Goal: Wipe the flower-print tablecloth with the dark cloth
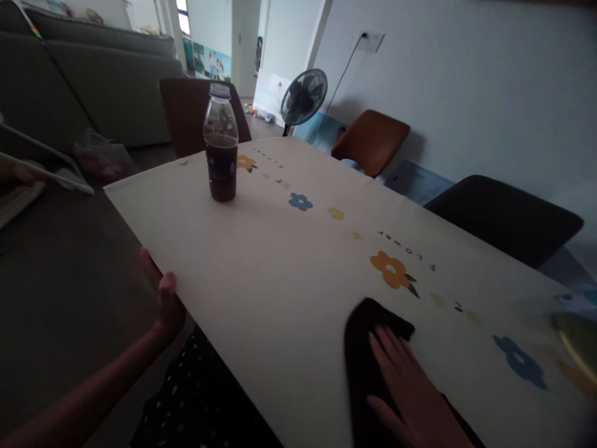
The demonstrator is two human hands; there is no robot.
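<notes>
Black cloth (364, 354), at near right on white flower-printed table (275, 274). Lies under right hand (408, 382), palm down, fingers extended, not clenched. At left, left hand (168, 305) against table's near edge; cannot tell whether grasping, lower fingers hidden. Upright at far left of table, clear bottle (221, 144) part-filled with dark liquid (222, 186). Past far end, black fan (305, 98); at right, dark chair (508, 218).

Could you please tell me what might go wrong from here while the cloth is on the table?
The part-filled bottle stands upright on the table; if the right hand swept the dark cloth that far, the bottle could tip and perhaps spill. The left hand is at the table's edge, so a hard push or pull there might jolt the table and unsettle the bottle.
</notes>
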